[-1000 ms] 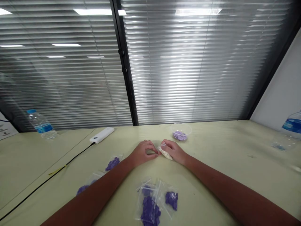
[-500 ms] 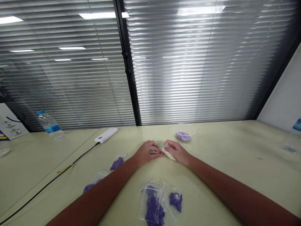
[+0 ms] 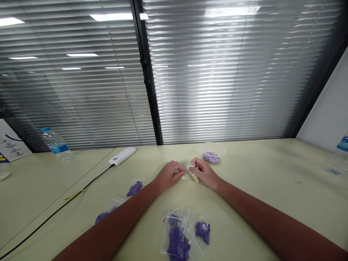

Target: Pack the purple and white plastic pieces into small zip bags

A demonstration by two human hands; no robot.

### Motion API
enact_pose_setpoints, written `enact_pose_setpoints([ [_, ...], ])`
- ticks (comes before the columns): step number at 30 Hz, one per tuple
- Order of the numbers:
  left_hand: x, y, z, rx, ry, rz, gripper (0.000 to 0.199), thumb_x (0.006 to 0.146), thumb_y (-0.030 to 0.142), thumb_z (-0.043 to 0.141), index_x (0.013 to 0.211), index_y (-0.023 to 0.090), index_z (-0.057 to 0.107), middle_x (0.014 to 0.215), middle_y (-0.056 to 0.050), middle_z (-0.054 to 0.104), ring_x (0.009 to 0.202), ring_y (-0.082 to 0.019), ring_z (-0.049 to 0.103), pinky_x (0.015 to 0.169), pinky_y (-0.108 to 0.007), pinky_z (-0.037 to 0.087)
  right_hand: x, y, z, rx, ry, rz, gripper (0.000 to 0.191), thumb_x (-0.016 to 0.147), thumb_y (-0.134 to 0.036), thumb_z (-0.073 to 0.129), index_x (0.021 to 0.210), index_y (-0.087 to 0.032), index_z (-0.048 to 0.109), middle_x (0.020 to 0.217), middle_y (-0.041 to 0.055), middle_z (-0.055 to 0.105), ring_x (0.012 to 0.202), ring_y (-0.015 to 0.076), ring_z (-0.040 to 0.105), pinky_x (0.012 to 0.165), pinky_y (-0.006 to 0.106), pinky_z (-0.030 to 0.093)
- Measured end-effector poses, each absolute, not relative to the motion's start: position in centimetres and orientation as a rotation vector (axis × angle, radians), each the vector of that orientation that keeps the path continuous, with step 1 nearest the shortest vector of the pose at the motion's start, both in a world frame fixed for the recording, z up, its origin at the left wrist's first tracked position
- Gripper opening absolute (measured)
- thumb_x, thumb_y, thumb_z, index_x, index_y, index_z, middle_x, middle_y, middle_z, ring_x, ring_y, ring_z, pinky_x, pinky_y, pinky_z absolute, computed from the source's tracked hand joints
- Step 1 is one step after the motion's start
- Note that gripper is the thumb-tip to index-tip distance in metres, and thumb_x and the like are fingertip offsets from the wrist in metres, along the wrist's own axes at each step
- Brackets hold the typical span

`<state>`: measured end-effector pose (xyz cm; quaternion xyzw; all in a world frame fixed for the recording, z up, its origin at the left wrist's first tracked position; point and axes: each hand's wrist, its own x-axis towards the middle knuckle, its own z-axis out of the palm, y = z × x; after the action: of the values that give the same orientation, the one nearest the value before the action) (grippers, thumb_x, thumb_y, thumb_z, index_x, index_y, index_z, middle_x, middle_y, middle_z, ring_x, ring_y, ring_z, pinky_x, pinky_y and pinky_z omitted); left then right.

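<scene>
Right hand (image 3: 206,174) curled, pinching a pale packet (image 3: 193,172) low between the 2 hands; it looks light and soft, best held by its edge. Left hand (image 3: 168,177) half-closed just beside it, hold unclear.

The left hand (image 3: 168,176) and the right hand (image 3: 205,174) rest side by side near the middle of the surface (image 3: 258,188), just apart, with a small packet (image 3: 193,173) in the right hand's fingers. Behind them sits a small bowl (image 3: 213,153). Further left, near the back edge, lies a power bank (image 3: 122,156), its cable (image 3: 67,197) running toward the front left, and beyond it stands a water bottle (image 3: 56,148). Two zip bags (image 3: 176,235) lie in front of the hands, and two more zip bags (image 3: 134,188) lie beside the left forearm (image 3: 116,221). Window blinds (image 3: 217,72) hang behind the surface.
</scene>
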<state>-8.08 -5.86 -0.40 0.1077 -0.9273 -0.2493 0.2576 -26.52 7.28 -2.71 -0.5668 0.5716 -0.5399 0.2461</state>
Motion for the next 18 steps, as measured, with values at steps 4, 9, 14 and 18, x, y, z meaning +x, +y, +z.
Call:
enact_pose_setpoints([
  [4,-8.3,-5.2,0.6,0.563,-2.187,-0.946,0.025,0.095,0.041,0.062,0.091,0.02,0.073,0.09,-0.003,0.07,0.085,-0.018,0.062,0.076,-0.03,0.044,-26.1,7.7,-2.2,-1.635,1.607,-1.419,0.022,0.089,-0.039,0.065,0.104,-0.024,0.059,0.084,-0.0042,0.052,0.063,0.0105,0.042,0.06,0.024,0.036],
  [9,-8.3,-3.8,1.1,0.44,-2.163,-0.985,0.02,0.091,0.042,0.07,0.096,0.027,0.081,0.092,-0.003,0.069,0.094,-0.02,0.062,0.086,-0.031,0.045,-25.8,8.0,-1.9,-1.814,1.658,-1.43,0.028,0.084,-0.035,0.07,0.109,-0.025,0.061,0.1,0.0002,0.058,0.088,0.0169,0.055,0.072,0.027,0.043],
  [14,-8.2,-3.8,1.3,0.426,-2.196,-0.936,0.021,0.092,0.044,0.069,0.104,0.032,0.082,0.093,-0.005,0.066,0.097,-0.021,0.061,0.087,-0.033,0.046,-25.8,8.0,-1.9,-1.779,1.677,-1.428,0.027,0.086,-0.034,0.068,0.109,-0.025,0.06,0.101,0.0002,0.06,0.091,0.0173,0.057,0.077,0.029,0.045],
  [18,-8.3,-3.9,1.4,0.46,-2.2,-0.989,0.025,0.09,0.048,0.07,0.102,0.03,0.082,0.095,-0.005,0.065,0.095,-0.021,0.062,0.076,-0.029,0.045,-25.8,8.0,-2.0,-1.781,1.671,-1.418,0.027,0.085,-0.036,0.069,0.109,-0.025,0.059,0.103,0.0004,0.06,0.092,0.0174,0.057,0.077,0.029,0.046],
])
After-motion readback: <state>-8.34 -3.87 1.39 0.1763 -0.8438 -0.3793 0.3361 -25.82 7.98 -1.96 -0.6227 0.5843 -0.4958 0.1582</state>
